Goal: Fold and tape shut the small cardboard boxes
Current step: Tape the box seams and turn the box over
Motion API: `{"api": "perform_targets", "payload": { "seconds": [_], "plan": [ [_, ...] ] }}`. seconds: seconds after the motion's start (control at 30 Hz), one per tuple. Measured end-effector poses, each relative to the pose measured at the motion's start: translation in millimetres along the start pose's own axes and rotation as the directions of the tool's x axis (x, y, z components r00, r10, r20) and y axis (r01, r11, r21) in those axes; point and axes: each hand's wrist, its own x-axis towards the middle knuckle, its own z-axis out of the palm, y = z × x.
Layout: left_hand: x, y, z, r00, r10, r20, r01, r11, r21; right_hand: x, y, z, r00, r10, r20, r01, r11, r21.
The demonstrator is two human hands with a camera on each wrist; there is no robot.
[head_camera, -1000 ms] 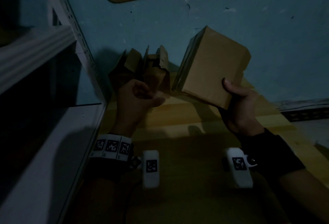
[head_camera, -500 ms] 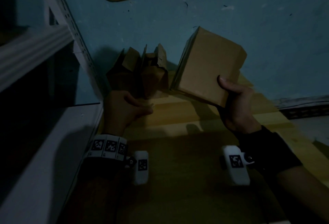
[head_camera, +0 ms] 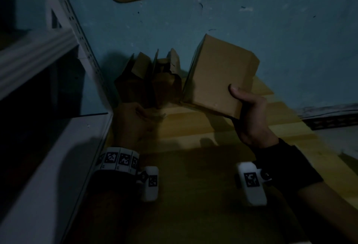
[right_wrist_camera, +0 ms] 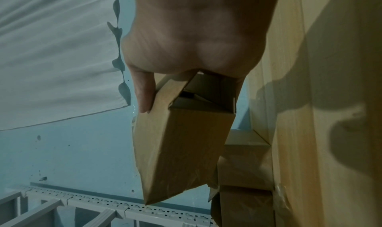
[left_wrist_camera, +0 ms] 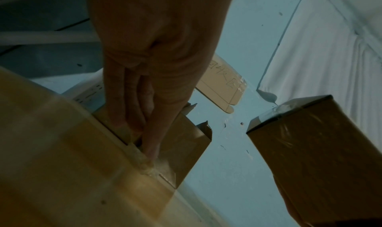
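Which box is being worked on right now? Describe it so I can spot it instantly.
Start at the wooden table against the blue wall. The right hand grips a cardboard box tilted in the air above it. Unlike the open-flapped boxes standing by the left hand, it is lifted and taped at one end.

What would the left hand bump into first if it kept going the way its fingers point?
Probably the open cardboard boxes against the wall. The left hand points at them, and in the wrist view its fingers seem already to touch one, though it is dark.
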Motion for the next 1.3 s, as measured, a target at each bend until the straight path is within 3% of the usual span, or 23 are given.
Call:
{"api": "perform_targets", "payload": {
  "seconds": [0.2,0.33,0.43,0.67,0.77,1.3],
  "plan": [
    [1,0,4,0.993,-0.006,0.118,0.010,0.999,-0.035,0,0,3,1.000,0.010,0.008,-0.010,1.000,0.020],
    [-2,9,2,0.994,0.113,0.004,-0.113,0.993,-0.023,-1,-1,5,1.000,0.013,0.010,-0.013,0.999,0.045],
    [-8,20,-3,0.995,0.092,-0.040,-0.092,0.996,-0.001,-2,-1,5,1.000,0.002,0.019,-0.003,0.999,0.045],
    [-7,20,2,0.986,0.145,0.076,-0.138,0.986,-0.091,1,2,1,1.000,-0.004,0.006,0.004,0.999,0.042],
    [-6,16,8,0.977,0.202,0.062,-0.200,0.979,-0.049,3,3,-1,1.000,-0.001,-0.001,0.001,0.998,0.067],
    [1,11,12,0.979,0.201,0.043,-0.202,0.979,0.008,2,4,0,1.000,0.011,0.000,-0.011,0.997,0.081]
  ]
}}
